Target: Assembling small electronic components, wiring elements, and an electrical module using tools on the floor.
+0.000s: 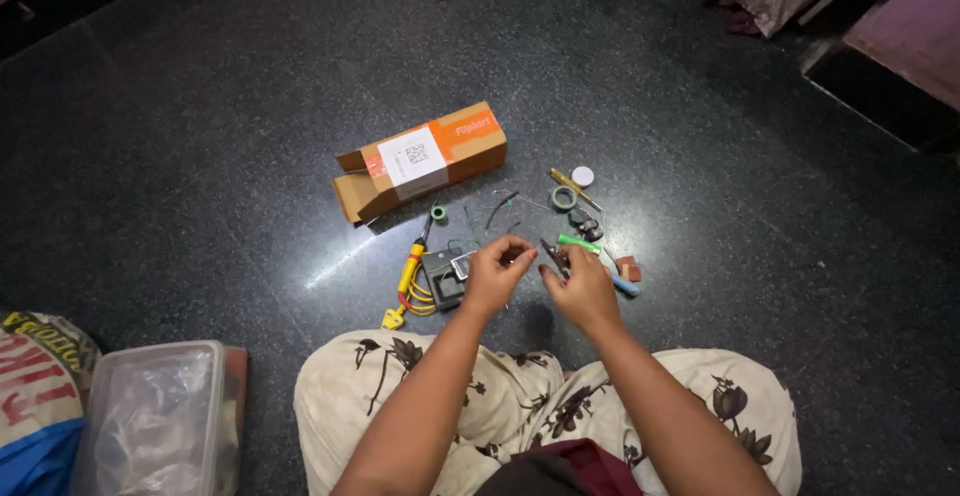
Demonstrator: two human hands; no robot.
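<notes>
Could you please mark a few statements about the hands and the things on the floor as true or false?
1. The cardboard box lies beyond both hands. True.
2. The yellow-handled tool lies beside the right hand. False: it lies beside the left hand.
3. A clear plastic container sits at the person's left. True.
4. The hands rest flat on the floor. False: they are raised, fingertips pinched close together.

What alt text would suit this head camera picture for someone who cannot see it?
Seen from above, a seated person's left hand and right hand pinch thin wire over a dark stone floor. Around them lie a yellow-handled soldering iron, small tools and an orange cardboard box.
</notes>
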